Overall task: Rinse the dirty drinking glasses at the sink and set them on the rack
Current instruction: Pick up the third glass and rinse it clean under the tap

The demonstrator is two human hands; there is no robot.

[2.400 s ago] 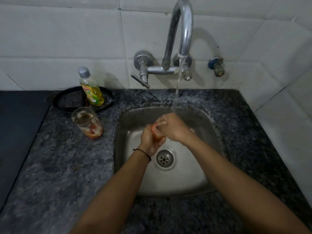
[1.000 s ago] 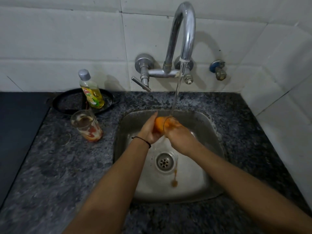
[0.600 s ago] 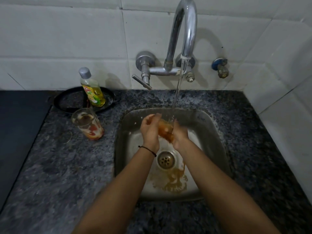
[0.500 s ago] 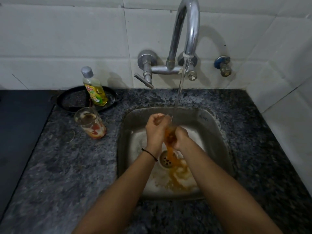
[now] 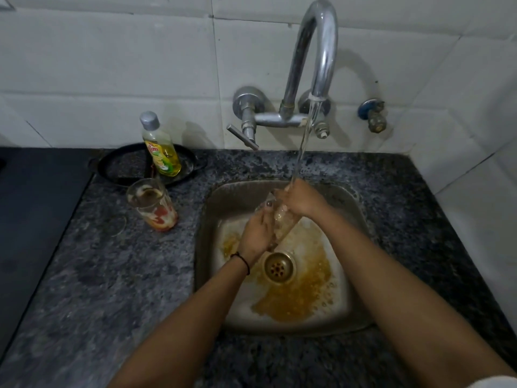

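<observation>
A clear drinking glass [image 5: 282,219] is tilted over the steel sink [image 5: 221,203], under the running stream from the tap [image 5: 321,51]. My left hand [image 5: 256,236] grips its lower part. My right hand [image 5: 300,198] is closed around its upper end, where the water lands. Orange liquid lies pooled on the sink floor around the drain [image 5: 278,267]. A second dirty glass [image 5: 152,204] with reddish residue stands upright on the counter, left of the sink.
A bottle of yellow dish soap [image 5: 161,148] stands on a black round pan [image 5: 120,166] behind the dirty glass. White tiled walls close the back and right. A dark flat surface [image 5: 33,197] lies at the far left of the granite counter [image 5: 112,275].
The orange liquid has poured out of the glass into the sink, and the glass now looks clear. Both hands have shifted their grip while holding it under the stream.
</observation>
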